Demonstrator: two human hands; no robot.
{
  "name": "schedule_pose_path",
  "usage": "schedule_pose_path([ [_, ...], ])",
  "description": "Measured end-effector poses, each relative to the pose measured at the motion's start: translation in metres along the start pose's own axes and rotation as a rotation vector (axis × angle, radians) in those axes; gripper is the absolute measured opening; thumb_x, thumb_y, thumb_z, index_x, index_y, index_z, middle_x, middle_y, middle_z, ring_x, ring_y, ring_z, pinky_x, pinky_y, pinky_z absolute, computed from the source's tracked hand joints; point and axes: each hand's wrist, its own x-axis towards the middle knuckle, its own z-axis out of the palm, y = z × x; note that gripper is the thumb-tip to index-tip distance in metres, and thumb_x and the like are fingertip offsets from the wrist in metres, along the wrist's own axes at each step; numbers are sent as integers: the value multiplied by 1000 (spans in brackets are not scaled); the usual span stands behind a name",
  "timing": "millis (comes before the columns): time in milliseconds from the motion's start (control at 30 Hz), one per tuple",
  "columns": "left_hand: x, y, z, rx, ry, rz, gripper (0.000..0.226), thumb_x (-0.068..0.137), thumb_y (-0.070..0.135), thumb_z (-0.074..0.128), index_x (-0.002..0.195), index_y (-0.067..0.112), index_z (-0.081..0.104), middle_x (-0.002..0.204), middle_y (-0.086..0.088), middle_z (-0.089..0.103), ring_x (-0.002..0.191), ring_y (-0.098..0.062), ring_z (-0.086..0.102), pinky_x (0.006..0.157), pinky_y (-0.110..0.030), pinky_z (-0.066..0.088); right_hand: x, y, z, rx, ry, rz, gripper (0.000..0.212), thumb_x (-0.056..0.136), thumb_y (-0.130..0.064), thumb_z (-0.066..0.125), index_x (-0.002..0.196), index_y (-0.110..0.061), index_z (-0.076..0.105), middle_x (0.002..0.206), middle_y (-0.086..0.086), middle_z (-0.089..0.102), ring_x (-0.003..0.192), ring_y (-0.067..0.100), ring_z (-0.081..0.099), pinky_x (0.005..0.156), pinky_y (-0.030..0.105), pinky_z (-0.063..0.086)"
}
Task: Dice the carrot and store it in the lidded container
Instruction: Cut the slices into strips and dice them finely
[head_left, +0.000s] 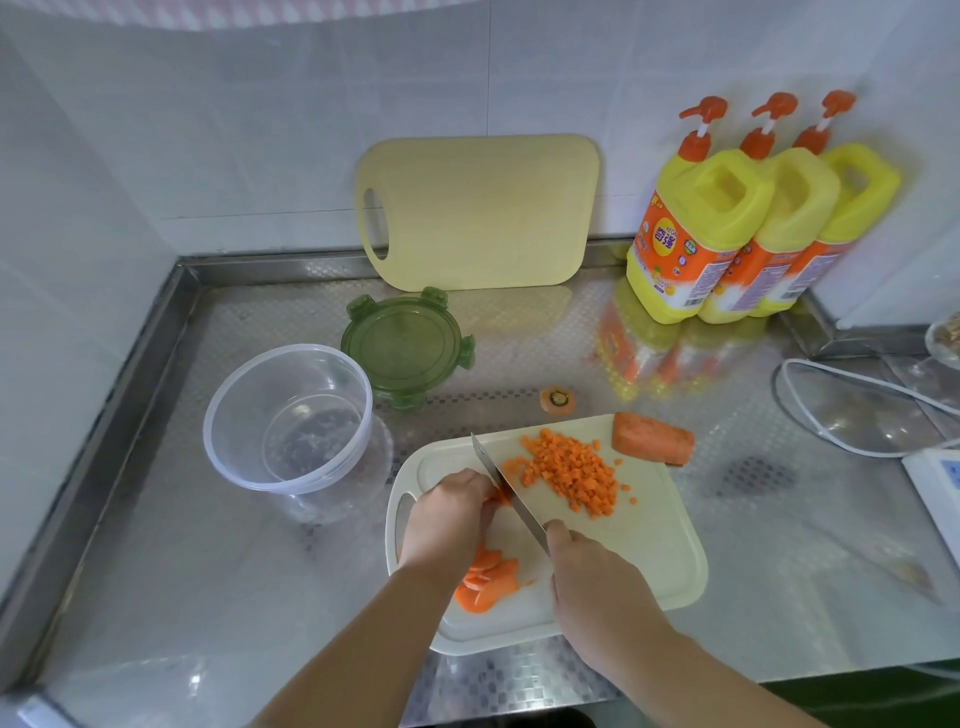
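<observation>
On the surface (208, 571), the cutting board (623, 545) lies front-centre, with diced carrot (571, 475) on its far half, slices (488, 582) near left and a carrot chunk (652, 438) at its far right corner. The container (288, 421) stands left of it, the lid (408, 345) just behind. At the back are a second board (478, 213) and, to its right, 3 bottles (691, 228).

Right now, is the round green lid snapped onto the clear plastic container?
No: the round green lid lies flat on the steel counter beside the open clear plastic container.
</observation>
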Motion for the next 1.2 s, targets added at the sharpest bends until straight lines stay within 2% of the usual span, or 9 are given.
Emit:
schedule_pose_path([
  [167,0,-3,2,22,44,70,23,96,30,46,111,28,64,109,7,61,102,-14,56,78,-25,43,2,-2,3,-34,-54,22,42,95,-2,38,134,-16,34,116,-1,56,101,18,60,68,23,37],
  [333,1,-6,5,61,37,54,23,96,32,45,109,26,64,108,7,61,104,-14,55,75,-26,41,4,2,3,8,-39,32,33,97,-7,37,129,-16,38,100,-2,54,79,14,49,67,23,39],
  [467,2,-6,5,8,29,8,17,93,34,52,104,30,65,106,10,63,101,-13,58,79,-29,47,5,12,-4,96,-13,39,21,101,-22,34,119,-17,45,83,-8,45,79,11,48,73,23,44],
  [567,1,-4,0,-48,45,-24,17,92,35,55,105,31,64,108,11,65,99,-14,61,81,-30,48,1,11,-8,118,43,28,19,101,-23,34,115,-19,44,78,-10,42,78,11,48,72,23,42],
  [733,-2,-12,0,6,42,-25,19,94,35,51,110,30,62,111,12,63,107,-15,58,90,-37,46,-4,-1,-11,71,74,-34,17,99,-18,36,115,-20,43,73,-11,38,74,13,48,52,19,30],
  [900,0,-10,4,101,58,-19,25,91,45,52,111,33,62,115,13,56,109,-14,52,87,-33,45,-4,-6,-7,58,54,-7,30,98,-10,37,127,-19,39,90,-6,46,79,12,46,66,22,34],
  [967,1,-8,5,135,65,-24,23,91,43,51,108,33,64,113,11,56,106,-16,52,86,-30,45,-4,-7,-6,46,45,-4,33,98,-10,36,129,-19,38,96,-4,52,79,12,45,66,21,34],
  [1100,3,-8,7,141,71,-52,24,92,45,50,103,32,67,110,8,57,103,-17,54,85,-28,42,-4,-8,-4,32,33,-3,32,98,-9,35,129,-18,38,91,-6,46,77,12,45,60,19,32],
  [1200,4,-8,9,152,71,-52,28,92,50,50,103,32,68,108,8,58,100,-17,55,84,-27,42,-3,-8,-3,23,27,12,34,97,-7,36,130,-17,37,103,-2,57,77,13,44,63,21,33],
])
